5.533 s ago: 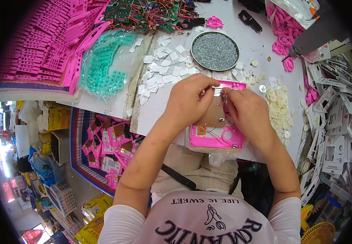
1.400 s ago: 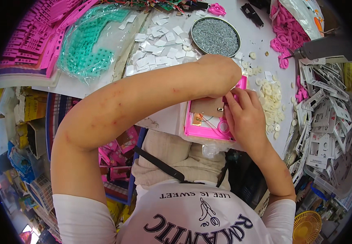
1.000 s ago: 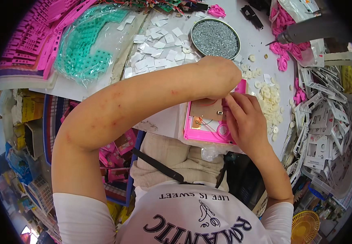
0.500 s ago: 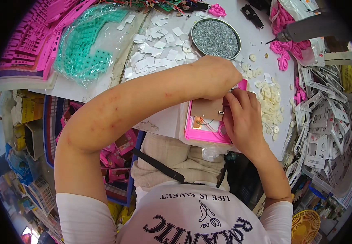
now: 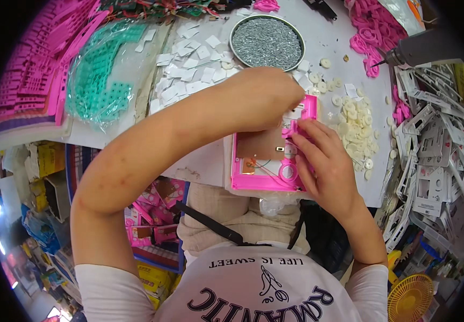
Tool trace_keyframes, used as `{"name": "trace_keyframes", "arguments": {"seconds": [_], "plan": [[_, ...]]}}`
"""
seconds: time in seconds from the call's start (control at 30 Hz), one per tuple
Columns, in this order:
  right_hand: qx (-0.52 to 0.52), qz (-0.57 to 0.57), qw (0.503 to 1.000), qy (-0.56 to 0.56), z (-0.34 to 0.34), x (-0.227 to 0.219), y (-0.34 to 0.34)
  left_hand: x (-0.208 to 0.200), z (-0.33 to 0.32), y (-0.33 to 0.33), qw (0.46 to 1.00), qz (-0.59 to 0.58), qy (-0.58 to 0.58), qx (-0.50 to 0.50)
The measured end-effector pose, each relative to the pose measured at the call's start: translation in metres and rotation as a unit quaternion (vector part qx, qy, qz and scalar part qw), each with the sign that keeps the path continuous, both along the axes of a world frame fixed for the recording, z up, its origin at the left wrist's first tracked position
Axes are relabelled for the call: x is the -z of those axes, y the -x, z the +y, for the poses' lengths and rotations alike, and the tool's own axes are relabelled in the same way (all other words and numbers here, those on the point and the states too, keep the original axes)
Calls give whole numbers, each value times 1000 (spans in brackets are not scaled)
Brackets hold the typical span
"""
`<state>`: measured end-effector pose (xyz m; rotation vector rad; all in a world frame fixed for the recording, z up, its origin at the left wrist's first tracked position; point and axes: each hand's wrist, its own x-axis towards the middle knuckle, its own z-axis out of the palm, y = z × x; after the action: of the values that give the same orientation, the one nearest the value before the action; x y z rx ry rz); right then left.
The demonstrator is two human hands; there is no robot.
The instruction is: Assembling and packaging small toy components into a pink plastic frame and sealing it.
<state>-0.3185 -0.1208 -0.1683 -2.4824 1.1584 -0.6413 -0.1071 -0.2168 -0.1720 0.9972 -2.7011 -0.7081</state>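
Pink housing: the open, shallow housing (image 5: 264, 183) lies on the bench (image 5: 200, 163), close before the person, its inner side up.
Inside it: a brown board (image 5: 259, 146) covers the left part; thin wires (image 5: 269, 169) run loose at the near end, and a small pink piece (image 5: 291, 129) sits to the right of the board.
Left hand: the left hand (image 5: 284, 99) is bent down over the far part of the housing; its fingers are hidden, so I cannot tell if they hold something.
Right hand: the right hand (image 5: 323, 155) is at the right edge, with thumb and fingers widely apart; I see nothing held — the fingertips are at or just beside the small pink piece.
Step in hand: it seems to be fine handwork inside the housing, but the left arm hides the exact action.
Next move: in my judgement it calls for a light touch, because the wires could be pulled.
Around: beyond the left arm is a round tin (image 5: 230, 45) of small metal pieces; white squares (image 5: 203, 52) are scattered left of it, cream discs (image 5: 355, 121) right of the housing.
Writing: the white shirt (image 5: 275, 292) bears dark lettering and a line drawing, upside down to the wearer's side; I read no brand on the parts.
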Motion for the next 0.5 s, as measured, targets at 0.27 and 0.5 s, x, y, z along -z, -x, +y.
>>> {"name": "trace_keyframes", "arguments": {"seconds": [0.27,0.5], "plan": [[-3,-13,1000,13,-14,0,3,-4,44,-19,981,144,-12,-131],[-17,51,998,24,-16,1,-2,2,60,-23,989,44,52,-128]]}}
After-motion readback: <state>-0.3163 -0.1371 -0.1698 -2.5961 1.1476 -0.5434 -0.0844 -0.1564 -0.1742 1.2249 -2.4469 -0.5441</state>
